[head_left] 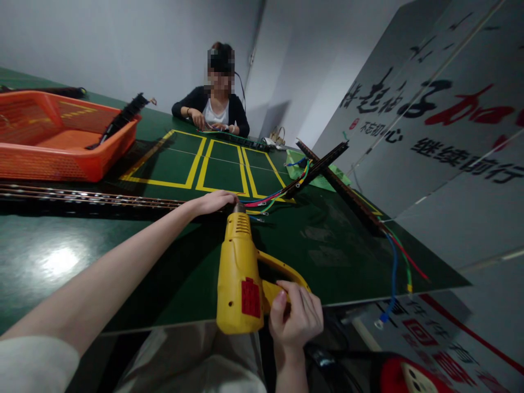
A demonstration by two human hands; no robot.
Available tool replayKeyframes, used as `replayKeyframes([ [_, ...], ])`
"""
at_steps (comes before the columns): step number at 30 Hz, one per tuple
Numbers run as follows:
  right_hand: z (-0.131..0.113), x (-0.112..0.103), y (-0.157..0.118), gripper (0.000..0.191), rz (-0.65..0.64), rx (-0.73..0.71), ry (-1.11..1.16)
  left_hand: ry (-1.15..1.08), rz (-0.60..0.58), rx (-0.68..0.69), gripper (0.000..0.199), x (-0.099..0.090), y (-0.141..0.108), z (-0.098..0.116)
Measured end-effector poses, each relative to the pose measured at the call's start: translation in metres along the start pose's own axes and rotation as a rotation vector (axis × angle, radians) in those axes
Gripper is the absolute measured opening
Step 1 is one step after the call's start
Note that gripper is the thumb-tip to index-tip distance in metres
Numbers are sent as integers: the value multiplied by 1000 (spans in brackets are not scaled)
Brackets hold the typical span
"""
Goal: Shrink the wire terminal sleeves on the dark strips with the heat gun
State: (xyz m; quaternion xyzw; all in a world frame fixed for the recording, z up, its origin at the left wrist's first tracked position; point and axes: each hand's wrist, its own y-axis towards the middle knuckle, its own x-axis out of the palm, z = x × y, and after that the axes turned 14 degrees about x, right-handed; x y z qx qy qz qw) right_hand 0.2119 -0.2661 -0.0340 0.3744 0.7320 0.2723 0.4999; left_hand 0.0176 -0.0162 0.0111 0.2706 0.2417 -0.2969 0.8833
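Observation:
My right hand point(297, 314) is wrapped around the handle of a yellow heat gun point(239, 267) with a red panel on its side. The gun's metal nozzle points away from me, close to the fingertips of my left hand point(216, 202). That left hand is closed on a bundle of coloured wires point(266, 201), red, blue and green-yellow, some ending in ring terminals. Those wires come from the end of long dark strips point(123, 199) lying across the table to the left. Part of the grip is hidden behind the nozzle.
An orange basket point(118, 150) with a black strip point(118, 123) stands at the left. Crossed dark rails point(339, 185) with hanging wires and a green basket point(292, 159) are at the right. Across the green table point(327, 273) sits a person point(216, 101) working with wires.

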Motion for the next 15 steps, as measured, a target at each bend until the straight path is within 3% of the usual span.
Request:
replayKeyframes([
  [7, 20, 1, 12, 23, 38, -22, -40, -27, 61, -62, 48, 2, -2, -1],
  [15, 42, -3, 20, 22, 91, -37, -119, 101, -3, -36, 48, 4, 1, -5],
])
